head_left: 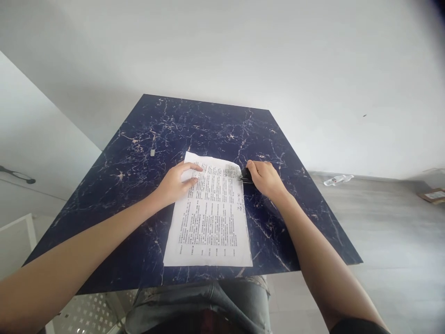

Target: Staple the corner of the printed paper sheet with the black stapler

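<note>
A printed sheet of paper (pixel 212 222), covered in small dark text with a greyish patch near its upper right corner, lies on the dark blue marbled table (pixel 208 125). My left hand (pixel 179 183) rests on the sheet's upper left part, thumb and index finger stretched out and apart on top of it. At the opposite edge, my right hand (pixel 266 176) is closed around a small black stapler (pixel 246 175). The stapler's front end meets the paper's upper right edge; most of its body is hidden by my fingers. Whether the paper sits between its jaws is unclear.
A small pale piece (pixel 152 152) lies on the table, left of the paper. White walls stand behind and to the left. On the floor at right are a clear plastic bottle (pixel 338 180) and a cardboard box (pixel 433 195). A white perforated surface (pixel 90 313) shows below the table.
</note>
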`<state>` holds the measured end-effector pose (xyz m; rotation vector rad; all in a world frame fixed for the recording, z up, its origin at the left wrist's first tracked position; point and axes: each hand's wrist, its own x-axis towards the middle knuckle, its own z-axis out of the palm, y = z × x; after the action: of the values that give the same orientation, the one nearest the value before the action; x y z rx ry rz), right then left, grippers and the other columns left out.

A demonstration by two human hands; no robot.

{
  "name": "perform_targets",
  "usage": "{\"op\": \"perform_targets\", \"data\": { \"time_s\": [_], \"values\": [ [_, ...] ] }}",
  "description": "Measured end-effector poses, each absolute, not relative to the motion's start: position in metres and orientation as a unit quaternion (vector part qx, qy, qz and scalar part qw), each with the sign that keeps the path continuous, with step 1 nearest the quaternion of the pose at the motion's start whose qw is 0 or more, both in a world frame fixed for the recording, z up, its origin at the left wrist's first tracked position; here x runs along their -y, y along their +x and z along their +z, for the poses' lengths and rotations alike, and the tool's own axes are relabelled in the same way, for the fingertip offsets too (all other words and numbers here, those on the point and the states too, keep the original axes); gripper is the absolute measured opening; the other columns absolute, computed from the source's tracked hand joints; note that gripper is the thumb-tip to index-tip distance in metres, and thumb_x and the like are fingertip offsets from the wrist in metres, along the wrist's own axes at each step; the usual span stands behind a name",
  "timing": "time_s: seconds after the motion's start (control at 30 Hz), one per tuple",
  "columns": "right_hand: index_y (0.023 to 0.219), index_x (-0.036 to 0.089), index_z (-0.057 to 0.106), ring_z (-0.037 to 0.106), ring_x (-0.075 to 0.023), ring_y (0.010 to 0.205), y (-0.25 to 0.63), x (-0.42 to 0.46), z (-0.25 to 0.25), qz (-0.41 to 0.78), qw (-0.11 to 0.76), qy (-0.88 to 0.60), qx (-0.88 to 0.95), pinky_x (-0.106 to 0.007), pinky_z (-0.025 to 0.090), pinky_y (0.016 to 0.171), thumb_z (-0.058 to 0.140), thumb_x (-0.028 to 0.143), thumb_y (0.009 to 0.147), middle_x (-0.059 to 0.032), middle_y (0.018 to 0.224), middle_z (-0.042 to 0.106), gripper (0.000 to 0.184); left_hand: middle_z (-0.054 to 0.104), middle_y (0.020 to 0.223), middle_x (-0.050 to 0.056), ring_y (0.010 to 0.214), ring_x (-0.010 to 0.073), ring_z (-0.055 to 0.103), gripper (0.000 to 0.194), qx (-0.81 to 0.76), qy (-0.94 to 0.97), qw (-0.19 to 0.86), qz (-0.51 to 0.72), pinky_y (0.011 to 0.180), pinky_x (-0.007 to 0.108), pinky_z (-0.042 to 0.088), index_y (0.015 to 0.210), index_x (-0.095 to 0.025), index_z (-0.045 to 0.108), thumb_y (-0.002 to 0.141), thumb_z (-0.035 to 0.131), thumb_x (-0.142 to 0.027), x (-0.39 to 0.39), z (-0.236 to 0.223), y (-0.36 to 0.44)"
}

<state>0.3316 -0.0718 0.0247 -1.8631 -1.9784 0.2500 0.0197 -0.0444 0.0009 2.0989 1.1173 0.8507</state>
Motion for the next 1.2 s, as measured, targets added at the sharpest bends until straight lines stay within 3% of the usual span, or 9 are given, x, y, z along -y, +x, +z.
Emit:
{"op": "perform_targets", "data": {
  "time_s": [0.23, 0.93, 1.2],
  "values": [
    [0.066, 0.024, 0.043, 0.058, -0.024, 0.071, 0.3301, 0.0712, 0.0232, 0.074, 0.189, -0.672, 0.712, -0.036, 0.032, 0.066, 0.028, 0.043, 0.11, -0.0083, 0.073, 0.064, 0.05, 0.072, 0.124, 0.005, 0.12, 0.026, 0.066, 0.024, -0.429, 0.788, 0.312, 0.313, 0.114, 0.052, 0.047, 0.114, -0.024, 0.072, 0.092, 0.066, -0.017, 0.0466, 0.0026, 0.0209],
    [0.067, 0.024, 0.044, 0.058, -0.0229, 0.071, 0.3326, 0.0718, 0.0226, 0.081, 0.191, -0.664, 0.718, -0.035, 0.031, 0.067, 0.029, 0.043, 0.11, -0.0073, 0.073, 0.064, 0.049, 0.074, 0.124, 0.004, 0.12, 0.026, 0.067, 0.024, -0.438, 0.786, 0.288, 0.327, 0.114, 0.051, 0.048, 0.113, -0.023, 0.072, 0.092, 0.067, -0.013, 0.0449, 0.0006, 0.0192],
    [0.071, 0.023, 0.05, 0.058, -0.0216, 0.072, 0.3236, 0.0749, 0.0258, 0.056, 0.148, -0.689, 0.708, -0.033, 0.029, 0.065, 0.029, 0.041, 0.109, -0.0077, 0.079, 0.067, 0.047, 0.073, 0.127, 0.004, 0.125, 0.0257, 0.065, 0.024, -0.44, 0.784, 0.29, 0.329, 0.117, 0.053, 0.045, 0.114, -0.024, 0.071, 0.093, 0.067, -0.014, 0.0454, 0.0003, 0.0197]
  ]
}}
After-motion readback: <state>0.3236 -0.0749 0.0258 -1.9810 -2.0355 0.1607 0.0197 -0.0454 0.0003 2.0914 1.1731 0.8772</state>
